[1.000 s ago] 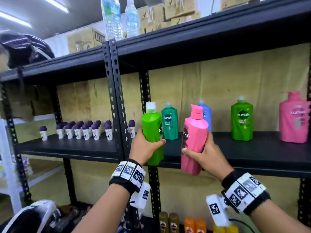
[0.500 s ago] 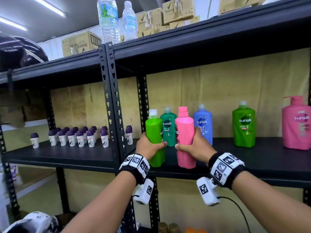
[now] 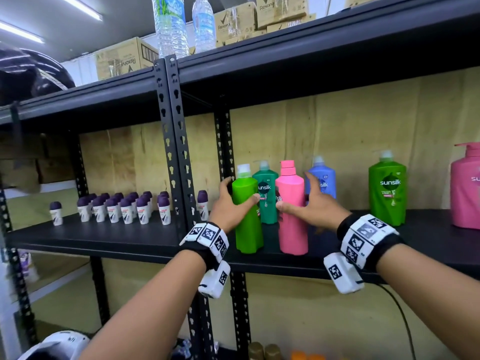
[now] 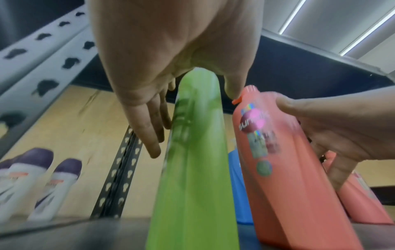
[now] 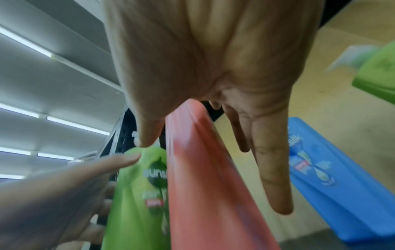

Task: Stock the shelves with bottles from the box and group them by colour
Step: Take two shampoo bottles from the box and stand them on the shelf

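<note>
A light green bottle (image 3: 246, 219) and a pink bottle (image 3: 292, 229) stand upright side by side at the front of the black middle shelf (image 3: 130, 237). My left hand (image 3: 241, 193) brackets the green bottle (image 4: 192, 169), thumb on its front and straight fingers along its left side, not curled round it. My right hand (image 3: 296, 196) does the same at the pink bottle (image 5: 203, 186), its fingers spread loosely past the right side. Behind them stand a dark green bottle (image 3: 267, 203) and a blue bottle (image 3: 324, 183).
Further right on the same shelf stand a green pump bottle (image 3: 387, 193) and a pink pump bottle (image 3: 465, 188). Several purple-capped roll-ons (image 3: 124, 209) fill the left bay beyond the upright post (image 3: 176, 152). Water bottles (image 3: 171, 24) and cartons sit on the top shelf.
Both bottles have gone from being held in the air to standing on the shelf front. Both hands have loosened their grip, and their fingers have straightened.
</note>
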